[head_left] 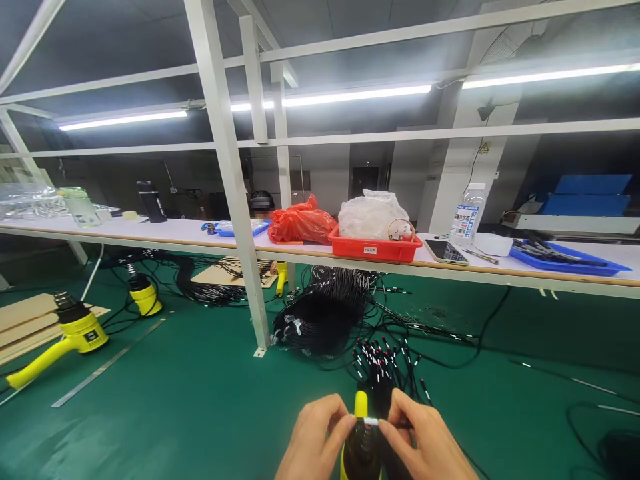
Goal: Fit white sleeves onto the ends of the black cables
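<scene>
My left hand [320, 430] and my right hand [421, 437] are close together at the bottom middle, fingertips pinched. Between them a short white sleeve [371, 421] on a thin black cable is stretched level, its left end in my left fingers and its right side in my right fingers. Just below it stands a black and yellow heat gun [363, 457], partly cut off by the frame's lower edge. Beyond my hands, a bundle of black cables [383, 363] lies on the green surface, with white sleeves and reddish tips at its ends.
Two more yellow heat guns [87, 333] [145, 297] stand at left near a metal ruler [110, 363]. A coiled black cable bundle [320, 323] lies beside the white shelf post [235, 200]. On the shelf are a red tray [377, 250], a phone [447, 252], a bottle [467, 217] and a blue tray [570, 263].
</scene>
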Demonstrator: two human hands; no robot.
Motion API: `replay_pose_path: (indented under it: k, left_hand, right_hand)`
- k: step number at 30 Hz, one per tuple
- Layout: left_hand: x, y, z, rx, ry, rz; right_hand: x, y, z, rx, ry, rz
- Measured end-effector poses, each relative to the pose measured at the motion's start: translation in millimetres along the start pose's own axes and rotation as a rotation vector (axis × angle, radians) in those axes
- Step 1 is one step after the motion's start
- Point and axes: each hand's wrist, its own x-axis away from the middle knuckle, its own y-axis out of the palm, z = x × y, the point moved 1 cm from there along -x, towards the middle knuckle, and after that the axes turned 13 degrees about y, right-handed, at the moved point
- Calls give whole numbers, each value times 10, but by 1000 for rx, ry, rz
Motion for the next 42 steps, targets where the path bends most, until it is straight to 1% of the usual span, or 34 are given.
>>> replay_pose_path:
  k: [6,8,11,14,18,20,25,27,31,32,34,37,39,42]
  left_hand:
    - [6,22,-38,42,55,37]
    - [7,15,-39,67,76,48]
    - [4,-1,-27,69,72,45]
    - [-3,5,-19,17,53,27]
    - [-24,41,-23,-98,21,33]
    - [-33,42,-9,-95,42,27]
    - [-30,17,11,12,137,37]
    - [-18,45,-48,-11,123,37]
    - [2,130,-188,-86,34,44]
    - [4,136,-193,-91,36,50]
    - [2,124,-156,-77,85,58]
    - [1,90,-92,-37,145,43]
    - [7,95,-122,-38,116,40]
    - [21,134,-230,-54,46,40]
  right_hand:
    - [-9,20,49,31,-3,48]
    - [-14,24,68,25,-9,44]
    - [-23,28,95,7,-29,22]
    - [-24,24,119,18,-31,27]
    - [-11,2,139,87,4,64]
    - [-8,-3,153,91,8,65]
    - [-10,10,189,32,-11,42]
    - [-3,10,188,61,2,47]
    - [13,5,166,156,37,42]
    - [13,7,160,155,41,36]
    - [10,14,152,113,42,32]
    - [1,31,157,50,43,41]
    - [-1,42,164,68,58,42]
    - [4,49,161,106,78,23]
